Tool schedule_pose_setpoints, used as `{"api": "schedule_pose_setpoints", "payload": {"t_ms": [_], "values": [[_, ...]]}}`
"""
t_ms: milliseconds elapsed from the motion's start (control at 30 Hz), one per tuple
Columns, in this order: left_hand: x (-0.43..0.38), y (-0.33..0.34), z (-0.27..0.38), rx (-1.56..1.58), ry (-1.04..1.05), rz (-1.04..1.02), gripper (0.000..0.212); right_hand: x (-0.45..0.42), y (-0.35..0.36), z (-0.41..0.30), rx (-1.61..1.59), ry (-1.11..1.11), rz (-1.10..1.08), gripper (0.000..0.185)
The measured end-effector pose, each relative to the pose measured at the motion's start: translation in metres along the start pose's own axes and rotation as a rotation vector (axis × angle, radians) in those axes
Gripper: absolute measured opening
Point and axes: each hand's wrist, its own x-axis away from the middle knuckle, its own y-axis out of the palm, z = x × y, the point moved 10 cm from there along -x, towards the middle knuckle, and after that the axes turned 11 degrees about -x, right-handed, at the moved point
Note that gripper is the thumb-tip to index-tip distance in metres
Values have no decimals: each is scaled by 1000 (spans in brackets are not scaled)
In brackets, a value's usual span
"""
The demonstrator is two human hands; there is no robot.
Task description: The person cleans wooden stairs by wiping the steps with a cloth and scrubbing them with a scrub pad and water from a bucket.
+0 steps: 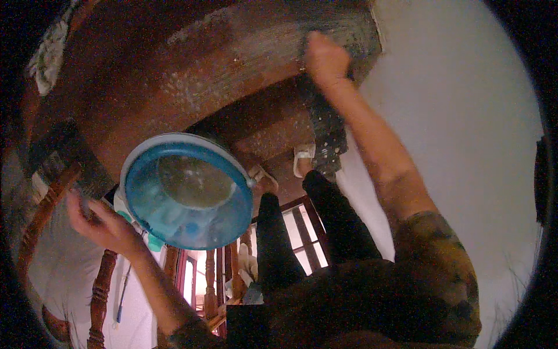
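Note:
My right hand [327, 59] is curled and blurred, low over the wide brown stair tread [244, 48] near its wall end. The tread has pale, wet-looking streaks there. Whether something is under those fingers is hidden. My left hand [98, 220] is held out beside a wooden railing [48, 203], fingers apart, with nothing seen in it. Between my arms stands a blue plastic bucket [218, 231] with a pale handle [183, 138] resting along its rim. Cloudy, brownish water [198, 181] fills its lower part.
A white wall [453, 109] runs along my right side. My feet, in light slippers [304, 153], stand on a lower step beside a dark speckled strip [327, 135]. Turned wooden balusters [210, 279] rise at the left and below. A whitish cloth [50, 61] hangs at upper left.

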Motion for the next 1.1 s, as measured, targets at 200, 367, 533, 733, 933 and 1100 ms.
{"api": "schedule_pose_setpoints", "payload": {"t_ms": [200,367,533,733,933,1100], "values": [[153,-15,-78,-223,-179,-105,36,19,7,-81,-271,-446,-116,14],[231,-26,-133,-315,-483,-207,48,17,5,7,37,-29,-108,9],[268,-8,-148,-414,-488,-208,51,54,16,-168,-216,-536,-115,14],[278,-14,-131,-446,-558,-140,54,-7,-11,-92,-76,-172,83,12],[293,-7,-106,-446,-560,-104,57,21,48,-242,-304,-535,-78,11],[318,2,-90,-211,-703,-176,54,-69,56,-72,-79,-100,-88,18]]}}
